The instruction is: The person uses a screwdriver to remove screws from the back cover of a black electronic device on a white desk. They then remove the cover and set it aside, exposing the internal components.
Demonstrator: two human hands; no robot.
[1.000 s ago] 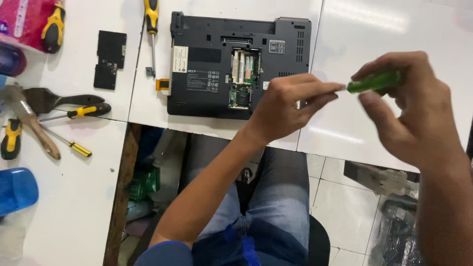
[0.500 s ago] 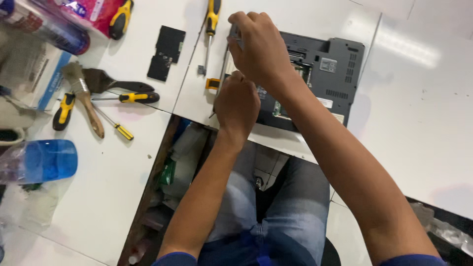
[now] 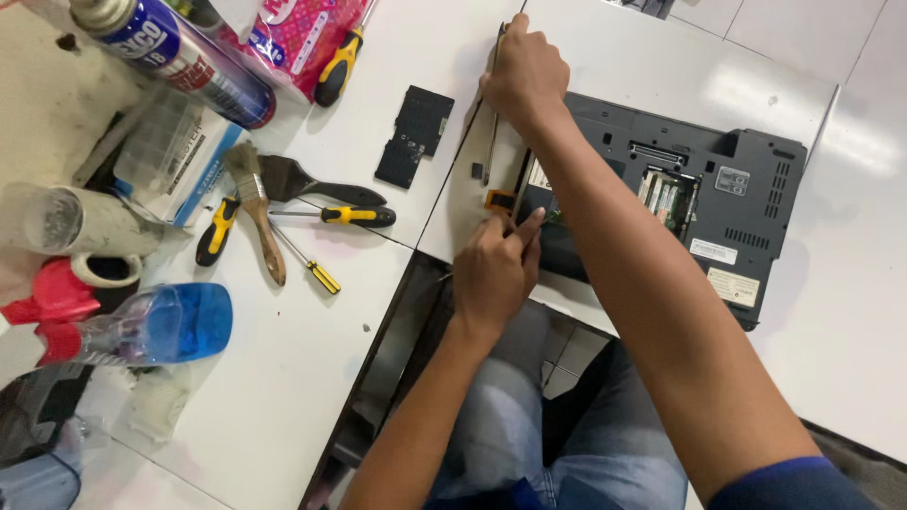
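1. The person's left hand (image 3: 496,274) is pinching narrowly at the left edge of the upturned dark laptop (image 3: 680,208), fingertips touching it beside a small orange piece (image 3: 501,199); what exactly the fingers grip cannot be told.
2. The right hand (image 3: 526,76) is closing around a long thin tool (image 3: 491,123) at the laptop's far left corner, with its tip pointing down the table towards that edge.
3. Judging from this, the step is going best if the left hand is steadying the case while the tool is working gently, straight along the seam.
4. The laptop is lying bottom-up across the white table (image 3: 605,66), its memory bay open.
5. Farther left, a clear spray bottle (image 3: 142,326) is holding blue liquid; a clear plastic box (image 3: 175,151) is showing no contents that can be made out.
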